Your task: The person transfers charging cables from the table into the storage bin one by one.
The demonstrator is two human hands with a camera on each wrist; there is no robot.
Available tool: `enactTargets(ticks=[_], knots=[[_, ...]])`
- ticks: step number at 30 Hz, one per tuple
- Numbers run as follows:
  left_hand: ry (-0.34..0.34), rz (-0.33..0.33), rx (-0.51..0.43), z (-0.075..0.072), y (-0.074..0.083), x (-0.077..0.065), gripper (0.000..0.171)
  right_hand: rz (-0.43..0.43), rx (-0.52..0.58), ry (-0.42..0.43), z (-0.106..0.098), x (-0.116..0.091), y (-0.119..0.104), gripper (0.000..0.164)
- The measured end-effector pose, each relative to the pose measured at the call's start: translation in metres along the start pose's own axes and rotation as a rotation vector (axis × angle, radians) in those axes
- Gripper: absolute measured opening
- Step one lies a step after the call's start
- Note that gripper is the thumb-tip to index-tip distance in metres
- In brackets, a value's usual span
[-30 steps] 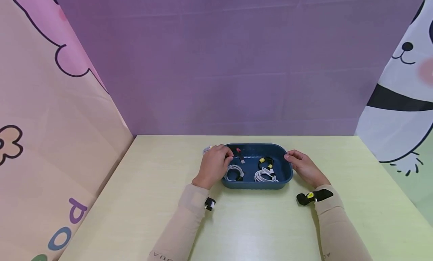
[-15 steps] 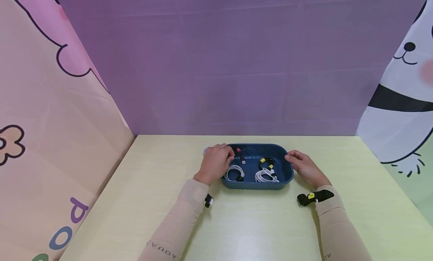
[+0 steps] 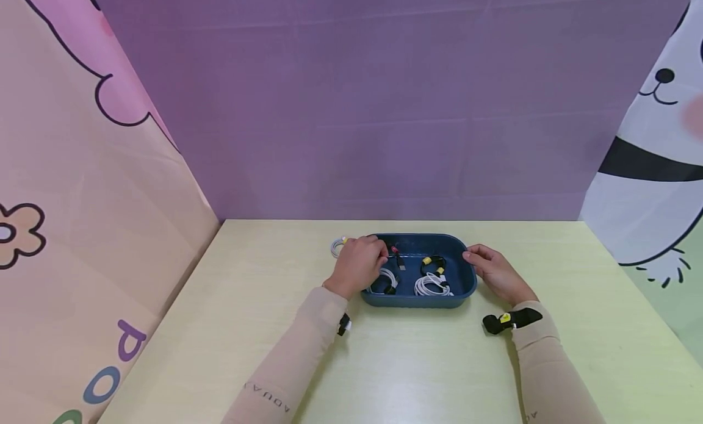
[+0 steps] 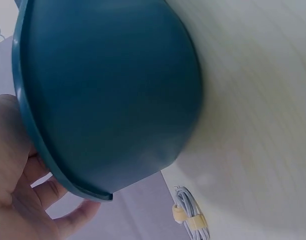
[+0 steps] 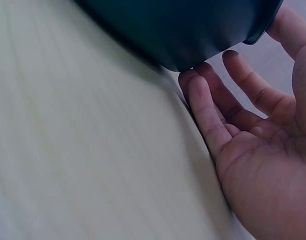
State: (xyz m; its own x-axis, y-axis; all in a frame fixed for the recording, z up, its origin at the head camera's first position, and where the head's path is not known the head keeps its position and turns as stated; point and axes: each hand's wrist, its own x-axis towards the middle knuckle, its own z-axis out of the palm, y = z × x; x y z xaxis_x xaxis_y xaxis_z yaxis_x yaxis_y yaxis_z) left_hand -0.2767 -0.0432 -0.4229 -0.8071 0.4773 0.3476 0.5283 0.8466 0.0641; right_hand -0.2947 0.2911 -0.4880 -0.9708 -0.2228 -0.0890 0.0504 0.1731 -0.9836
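A dark blue plastic bin stands on the table with several tied charging cables inside. My left hand reaches over its left end and pinches a short black USB cable with a red end; the fingertips are mostly hidden. The left wrist view shows fingers curled beyond the bin's rim. My right hand grips the right rim, its thumb over the edge and its fingers under the outer corner. Inside lie a white coil, a black coil with yellow ties and a grey-white coil.
Behind my left hand, outside the bin, a grey cable bundle with yellow ties lies on the table. A purple cloth hangs along the back edge, with printed cloths on both sides.
My left hand has shifted right and slightly down, and the black USB cable has moved the same way. The cable bundle behind the hand shows more. My right hand stays at the rim.
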Motion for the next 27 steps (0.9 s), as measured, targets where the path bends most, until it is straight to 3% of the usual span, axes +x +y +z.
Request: enactTargets(ticks=[14,20,27], knots=[[-0.11,-0.009,0.088,0.0047,0.0034,0.0077,0.01,0.009,0.0,-0.001,0.0019,-0.0009,-0.0008,0.041],[-0.104,0.018,0.17,0.0076,0.0047,0.0089,0.008,0.002,0.004,-0.005,0.0015,-0.0008,-0.0005,0.036],[-0.108,0.033,0.196,0.0075,0.0061,0.0086,0.009,0.014,-0.002,0.0,0.0,0.0002,-0.0004,0.037]])
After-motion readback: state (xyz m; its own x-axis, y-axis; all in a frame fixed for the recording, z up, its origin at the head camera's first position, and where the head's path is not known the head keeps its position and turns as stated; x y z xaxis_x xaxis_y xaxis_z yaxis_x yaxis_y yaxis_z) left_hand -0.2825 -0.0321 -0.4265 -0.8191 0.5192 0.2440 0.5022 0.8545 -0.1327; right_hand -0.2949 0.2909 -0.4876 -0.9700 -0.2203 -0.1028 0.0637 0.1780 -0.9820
